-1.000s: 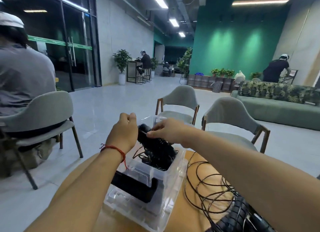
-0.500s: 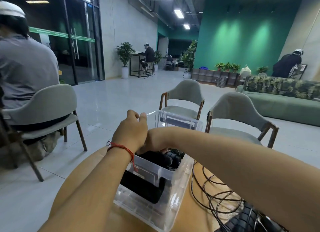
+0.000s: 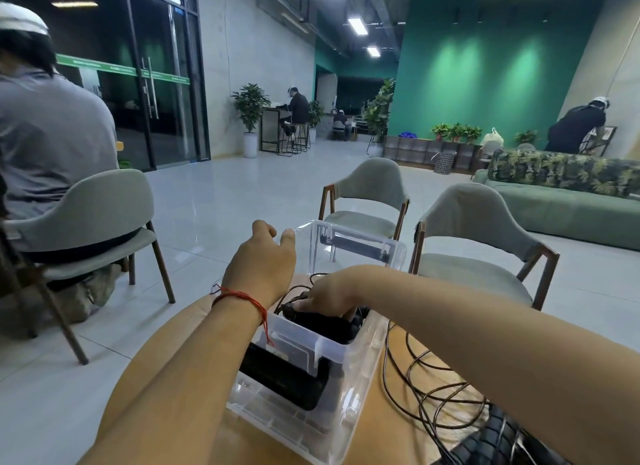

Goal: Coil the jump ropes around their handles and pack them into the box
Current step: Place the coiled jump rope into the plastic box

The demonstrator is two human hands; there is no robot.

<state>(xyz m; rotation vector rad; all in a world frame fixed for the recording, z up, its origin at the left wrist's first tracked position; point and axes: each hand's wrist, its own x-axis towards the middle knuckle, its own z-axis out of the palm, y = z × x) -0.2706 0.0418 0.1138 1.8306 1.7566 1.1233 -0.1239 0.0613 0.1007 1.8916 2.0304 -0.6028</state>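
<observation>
A clear plastic box [image 3: 349, 388] stands on the wooden table [image 3: 391, 412], its lid [image 3: 360, 246] tipped up at the far side. My right hand [image 3: 325, 291] reaches down into the box and grips a coiled black jump rope [image 3: 329, 324] lying inside. My left hand [image 3: 263, 263] is at the box's far left corner, thumb against the lid edge, its fingers curled and mostly hidden. A second black bundle [image 3: 284, 378] shows through the near wall. A loose black rope [image 3: 429, 392] sprawls to the right of the box, its ribbed handles [image 3: 491, 440] at the bottom edge.
Two grey chairs [image 3: 474, 222] stand just beyond the table's far edge. At left a person sits in another grey chair [image 3: 93, 215], back turned. A green sofa [image 3: 571, 208] lies far right. Open tiled floor stretches behind.
The coiled rope, held above the box by both hands a second ago, has gone down into the box with my right hand. My left hand let go and moved to the box's corner.
</observation>
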